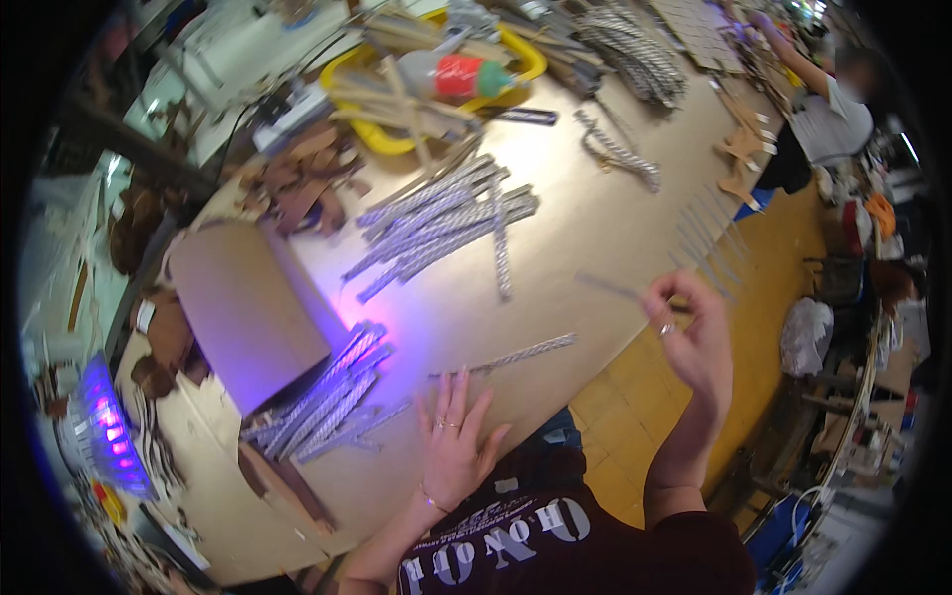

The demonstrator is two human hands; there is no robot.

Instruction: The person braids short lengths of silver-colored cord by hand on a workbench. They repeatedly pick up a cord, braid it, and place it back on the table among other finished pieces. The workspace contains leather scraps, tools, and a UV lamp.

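Observation:
My left hand (pixel 456 441) lies flat near the table's front edge with its fingers apart. Its fingertips reach one end of a silver-grey braided strip (pixel 526 352), which slants away to the right. Raised over the right front edge, my right hand (pixel 691 332) pinches a thin grey strip (pixel 607 286), blurred, that points left over the table. A pile of braided strips (pixel 436 228) occupies the middle of the table, with one strip (pixel 502 243) lying across its right side. More strips (pixel 337 392) lie in purple light beside a brown box-like cover (pixel 248 302).
A yellow basin (pixel 382 139) at the back holds flat sticks and a bottle (pixel 461 75) with a red label. Brown scraps (pixel 302 178) lie left of it. Thin strips (pixel 709 243) line the right edge. Another person (pixel 838 114) works at the far right.

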